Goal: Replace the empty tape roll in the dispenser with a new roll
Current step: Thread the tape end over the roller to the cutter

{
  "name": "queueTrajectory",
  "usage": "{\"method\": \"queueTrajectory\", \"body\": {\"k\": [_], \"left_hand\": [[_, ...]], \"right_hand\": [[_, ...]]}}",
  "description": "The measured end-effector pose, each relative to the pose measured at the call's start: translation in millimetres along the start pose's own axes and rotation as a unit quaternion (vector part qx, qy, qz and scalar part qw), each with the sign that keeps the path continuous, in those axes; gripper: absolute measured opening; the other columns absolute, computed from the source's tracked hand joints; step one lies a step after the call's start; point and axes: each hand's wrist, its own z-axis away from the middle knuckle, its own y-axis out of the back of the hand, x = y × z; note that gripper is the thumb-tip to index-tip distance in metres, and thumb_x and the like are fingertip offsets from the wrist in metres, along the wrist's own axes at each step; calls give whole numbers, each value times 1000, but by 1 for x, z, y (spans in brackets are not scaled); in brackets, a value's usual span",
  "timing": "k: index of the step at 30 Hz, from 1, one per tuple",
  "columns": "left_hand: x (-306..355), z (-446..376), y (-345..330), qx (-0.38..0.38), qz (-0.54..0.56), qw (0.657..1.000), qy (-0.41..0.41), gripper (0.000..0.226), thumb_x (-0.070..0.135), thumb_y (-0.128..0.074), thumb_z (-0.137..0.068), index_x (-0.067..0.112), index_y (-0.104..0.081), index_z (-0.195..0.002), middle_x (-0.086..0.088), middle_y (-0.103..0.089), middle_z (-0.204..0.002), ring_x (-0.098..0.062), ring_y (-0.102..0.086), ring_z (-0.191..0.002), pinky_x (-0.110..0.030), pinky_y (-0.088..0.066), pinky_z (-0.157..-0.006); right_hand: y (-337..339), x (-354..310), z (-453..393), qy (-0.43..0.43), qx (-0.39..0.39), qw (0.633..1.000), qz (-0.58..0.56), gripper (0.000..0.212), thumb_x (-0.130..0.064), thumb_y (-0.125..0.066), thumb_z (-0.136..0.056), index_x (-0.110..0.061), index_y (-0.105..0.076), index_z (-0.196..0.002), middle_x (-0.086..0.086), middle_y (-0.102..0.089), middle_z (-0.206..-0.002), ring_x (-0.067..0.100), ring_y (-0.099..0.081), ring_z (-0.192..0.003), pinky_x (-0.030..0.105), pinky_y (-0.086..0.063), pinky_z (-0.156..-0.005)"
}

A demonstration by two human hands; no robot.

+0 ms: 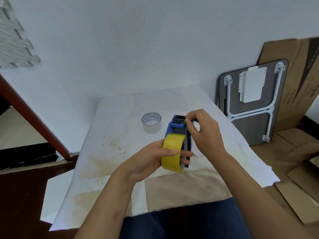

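meanwhile, left hand (pixel 151 157) fingers grip the yellow tape roll (pixel 172 150) seated in the blue dispenser (pixel 177 128); right hand (pixel 205 131) fingers pinch its cutter end; empty core (pixel 151 122) sits just left.

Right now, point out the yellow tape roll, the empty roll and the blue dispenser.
yellow tape roll (pixel 172 149): head view, outer yellow face.
empty roll (pixel 151 125): head view, clear side wall.
blue dispenser (pixel 176 125): head view, upper blue frame.

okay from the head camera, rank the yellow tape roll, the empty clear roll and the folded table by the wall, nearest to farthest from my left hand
1. Yellow tape roll: in the left hand itself, seated in the blue dispenser.
2. Empty clear roll: standing on the white sheet, just beyond the dispenser.
3. Folded table: leaning against the wall, far right.
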Motion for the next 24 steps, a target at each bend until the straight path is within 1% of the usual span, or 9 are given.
{"method": "queueTrajectory", "body": {"k": [2, 5, 7, 9, 12, 16, 19, 21, 24], "left_hand": [[1, -4, -3, 24, 8, 1000, 13, 47, 21, -65, -91, 8, -58, -135, -17, -74, -122, -25, -75, -87, -40, -60, -89], [0, -11, -11, 93, -35, 994, 33, 41, 33, -69, -90, 11, -64, -124, -11, -79, -106, -21, -74, -75, -34, -62, -79], [0, -14, -13, 104, -55, 992, 37, 33, 32, -67, -91, 11, -67, -118, -9, -80, -97, -20, -74, -71, -33, -62, -76], [1, -14, -12, 98, -56, 993, 37, 31, 32, -65, -94, 9, -68, -114, -9, -79, -91, -20, -74, -72, -32, -62, -76], [1, -13, -11, 84, -89, 992, 45, 36, 38, -62, -95, 6, -69, -110, -11, -79, -91, -21, -75, -79, -30, -60, -77], [0, -14, -11, 83, -124, 987, 53, 49, 44, -57, -97, 2, -65, -121, -15, -80, -98, -20, -76, -79, -30, -58, -78], [-2, -13, -11, 98, -119, 987, 45, 49, 45, -57, -96, 4, -65, -121, -15, -80, -97, -21, -76, -79, -28, -58, -74], [-4, -13, -12, 106, -121, 986, 40, 47, 46, -57, -95, 6, -66, -120, -14, -81, -95, -21, -77, -81, -28, -59, -75], [-6, -13, -12, 115, -115, 986, 36, 50, 46, -56, -96, 5, -64, -123, -13, -81, -94, -22, -77, -82, -28, -60, -76]], "right_hand": [[-1, 0, 1, -5, 1, 1000, -6, 5, -9, -58, -92, -10, -62, -88, 1, -65, -95, 16, -60, -85, 33, -52, -77], [-1, 0, 2, -6, -1, 1000, -11, 5, -9, -59, -91, -10, -62, -87, 0, -65, -94, 16, -60, -84, 34, -52, -77], [-1, 1, 2, -8, -3, 1000, -8, 5, -9, -59, -91, -11, -62, -87, 0, -65, -93, 15, -60, -83, 35, -53, -77], [-1, 2, 2, -16, -2, 1000, -1, 6, -10, -59, -91, -11, -62, -87, -1, -65, -94, 15, -60, -83, 36, -53, -77], [-2, 6, 2, -33, 2, 999, 10, 7, -12, -58, -91, -12, -62, -85, -2, -64, -92, 15, -59, -81, 40, -54, -77], [-5, 9, 4, -64, -3, 998, -12, 7, -11, -59, -91, -12, -64, -85, -1, -64, -90, 17, -61, -82, 43, -55, -78], [-7, 11, 4, -77, -1, 996, -42, 7, -12, -60, -90, -13, -65, -85, -2, -66, -87, 18, -63, -85, 43, -56, -80], [-7, 11, 4, -86, -5, 994, -60, 7, -14, -61, -90, -14, -67, -86, -3, -66, -88, 16, -63, -86, 40, -55, -82], [-6, 9, 4, -89, -26, 993, -78, 10, -21, -64, -90, -15, -70, -87, -4, -68, -89, 11, -63, -88, 30, -53, -84]]}}
